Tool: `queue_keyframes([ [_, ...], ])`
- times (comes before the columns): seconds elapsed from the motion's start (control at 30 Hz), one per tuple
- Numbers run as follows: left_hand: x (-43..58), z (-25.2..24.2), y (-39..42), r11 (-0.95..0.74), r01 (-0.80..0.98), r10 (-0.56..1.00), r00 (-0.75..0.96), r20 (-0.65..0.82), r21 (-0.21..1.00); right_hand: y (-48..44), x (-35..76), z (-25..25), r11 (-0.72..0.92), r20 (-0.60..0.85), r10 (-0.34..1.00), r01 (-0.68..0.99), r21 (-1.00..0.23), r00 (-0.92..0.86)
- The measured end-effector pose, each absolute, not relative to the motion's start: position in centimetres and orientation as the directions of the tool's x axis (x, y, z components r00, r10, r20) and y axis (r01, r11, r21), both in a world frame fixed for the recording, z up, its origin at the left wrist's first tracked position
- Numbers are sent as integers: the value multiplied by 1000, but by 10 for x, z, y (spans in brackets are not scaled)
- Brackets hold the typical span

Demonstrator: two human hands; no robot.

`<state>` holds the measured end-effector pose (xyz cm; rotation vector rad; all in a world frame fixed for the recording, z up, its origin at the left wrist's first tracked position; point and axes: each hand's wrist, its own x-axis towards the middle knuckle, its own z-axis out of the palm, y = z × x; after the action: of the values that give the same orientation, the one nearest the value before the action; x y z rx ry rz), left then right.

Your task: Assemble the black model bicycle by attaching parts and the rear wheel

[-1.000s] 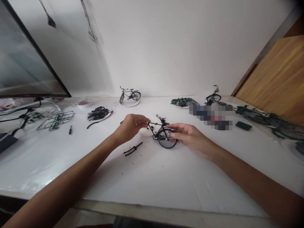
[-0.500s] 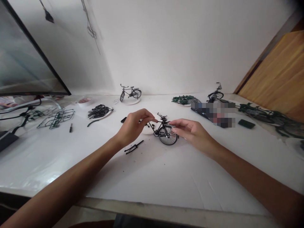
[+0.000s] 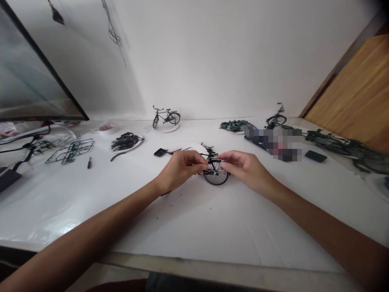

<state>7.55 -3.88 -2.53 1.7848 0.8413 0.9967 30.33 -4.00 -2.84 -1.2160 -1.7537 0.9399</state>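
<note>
A partly built black model bicycle (image 3: 216, 175) stands on the white table between my hands, its spoked rear wheel facing me. My left hand (image 3: 184, 169) pinches the frame just ahead of that wheel, hiding most of the front part. On the other side my right hand (image 3: 241, 166) is closed with thumb and fingers at the rear of the bicycle, over the wheel's upper edge. A loose black fork (image 3: 165, 194) lies mostly hidden below my left hand. Behind the bicycle is a white plate (image 3: 197, 147) with small dark parts.
Two finished model bicycles, one on the left (image 3: 166, 117) and one on the right (image 3: 276, 117), stand by the wall. Plates hold black parts (image 3: 126, 142) and green parts (image 3: 235, 125). Green sprue frames (image 3: 71, 150) lie left, near a small screwdriver (image 3: 89, 163) and monitor (image 3: 33, 73).
My left hand has moved right and down along the frame, toward the rear wheel, and now covers most of the loose fork. My right hand stays nearly in place.
</note>
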Motion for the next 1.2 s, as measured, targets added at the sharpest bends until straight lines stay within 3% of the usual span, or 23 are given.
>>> queue_keyframes([
  [0.33,74,-21,-40,-506,346,826,459,328,790,-40,304,-33,316,224,937,374,-872,-269],
  [0.57,73,-17,-41,-519,375,821,468,327,768,-43,305,-26,274,197,954,392,-879,-226],
  [0.67,74,-17,-42,-515,382,823,471,318,767,-44,303,-24,163,112,981,363,-917,-158],
  [0.83,76,-14,-46,-521,341,821,452,349,782,-46,300,-21,-163,-162,971,9,-987,-178],
  [0.9,77,-13,-48,-523,336,823,438,361,784,-48,300,-17,-182,-190,961,56,-982,-201],
  [1.03,77,-13,-49,-530,339,814,462,353,777,-51,303,-13,-102,-190,951,331,-938,-246],
  [1.2,77,-17,-47,-545,320,792,501,350,775,-51,305,-17,64,-97,933,426,-902,-347],
])
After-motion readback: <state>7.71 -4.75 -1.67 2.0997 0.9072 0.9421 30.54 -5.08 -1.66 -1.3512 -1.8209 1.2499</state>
